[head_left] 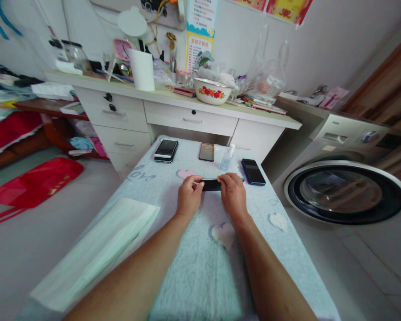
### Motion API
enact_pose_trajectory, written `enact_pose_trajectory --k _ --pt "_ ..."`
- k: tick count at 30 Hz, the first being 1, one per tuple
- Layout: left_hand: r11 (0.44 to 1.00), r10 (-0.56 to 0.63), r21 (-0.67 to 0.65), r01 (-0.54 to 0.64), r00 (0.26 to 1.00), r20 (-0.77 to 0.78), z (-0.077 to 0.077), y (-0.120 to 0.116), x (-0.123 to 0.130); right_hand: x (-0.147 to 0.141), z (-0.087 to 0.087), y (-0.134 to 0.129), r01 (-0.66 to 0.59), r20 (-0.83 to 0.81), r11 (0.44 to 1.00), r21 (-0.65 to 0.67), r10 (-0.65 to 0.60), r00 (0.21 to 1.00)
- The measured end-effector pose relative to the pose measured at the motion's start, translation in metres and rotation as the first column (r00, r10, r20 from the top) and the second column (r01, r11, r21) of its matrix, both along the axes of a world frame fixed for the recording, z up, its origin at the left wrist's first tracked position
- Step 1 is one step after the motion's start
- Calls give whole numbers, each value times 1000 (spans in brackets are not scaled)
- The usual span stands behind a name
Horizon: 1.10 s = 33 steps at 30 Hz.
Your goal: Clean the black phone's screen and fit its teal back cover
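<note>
Between my two hands is a dark phone (211, 184), held sideways above the cloth-covered table (200, 272). My left hand (189, 195) is closed on its left end, thumb and fingers pinching the edge. The right end is gripped by my right hand (234, 194), fingers bent over it. Just beyond them stands a clear spray bottle (226, 159). A phone case (206, 152) lies behind the held phone. Stacked phones (166, 150) rest at the far left of the table, and another dark phone (253, 172) lies to the right of my right hand.
A folded pale cloth (96, 254) lies along the table's left side. Behind the table is a white desk (120, 113) bearing a flowered bowl (213, 91) and a paper roll (142, 71). A washing machine (345, 147) stands at the right, a red bag (36, 185) on the left floor.
</note>
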<state>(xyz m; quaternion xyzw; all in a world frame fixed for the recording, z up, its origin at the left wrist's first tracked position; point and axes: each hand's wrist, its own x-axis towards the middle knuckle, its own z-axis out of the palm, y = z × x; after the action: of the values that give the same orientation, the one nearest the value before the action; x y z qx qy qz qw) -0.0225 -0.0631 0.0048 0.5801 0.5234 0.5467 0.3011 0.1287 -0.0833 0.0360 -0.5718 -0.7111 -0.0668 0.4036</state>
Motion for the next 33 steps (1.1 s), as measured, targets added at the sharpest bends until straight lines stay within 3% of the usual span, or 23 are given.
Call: enact_pose_trajectory --k 21,33 --pt "999 -28 40 29 1000 -4 6 -5 0 -34 -3 -3 -83 109 996 -36 87 990" --pt "1000 -9 27 10 999 -39 0 -2 0 -15 0 -4 -72 67 997 -28 74 995"
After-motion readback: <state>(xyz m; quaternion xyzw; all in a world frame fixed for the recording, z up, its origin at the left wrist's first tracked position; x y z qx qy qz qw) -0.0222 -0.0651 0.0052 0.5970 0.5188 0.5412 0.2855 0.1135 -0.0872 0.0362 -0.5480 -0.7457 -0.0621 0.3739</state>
